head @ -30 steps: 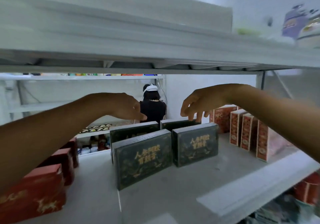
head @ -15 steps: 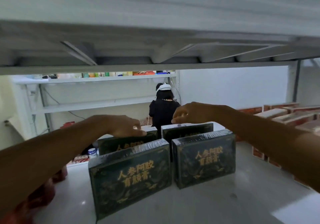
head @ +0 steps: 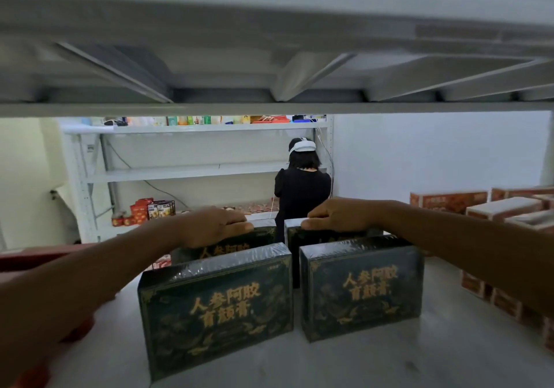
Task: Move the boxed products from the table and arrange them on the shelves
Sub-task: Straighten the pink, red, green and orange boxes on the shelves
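Dark green boxes with gold lettering stand upright on the white shelf [head: 344, 360] in two rows. In the front row are a left box [head: 215, 309] and a right box [head: 359, 288]. Behind them stand the back left box [head: 257, 239] and the back right box [head: 317, 236], mostly hidden. My left hand [head: 212, 225] grips the top edge of the back left box. My right hand [head: 338, 215] grips the top edge of the back right box. Both forearms reach in over the front row.
Red and white boxes [head: 506, 207] line the shelf's right side; red boxes [head: 33, 257] sit at the left. The upper shelf's underside [head: 275, 66] hangs low overhead. Beyond, a person in black [head: 301, 189] faces another white rack [head: 192, 171].
My hands came down from above the back row and closed onto the tops of the two back boxes. My view dropped lower and nearer to the shelf.
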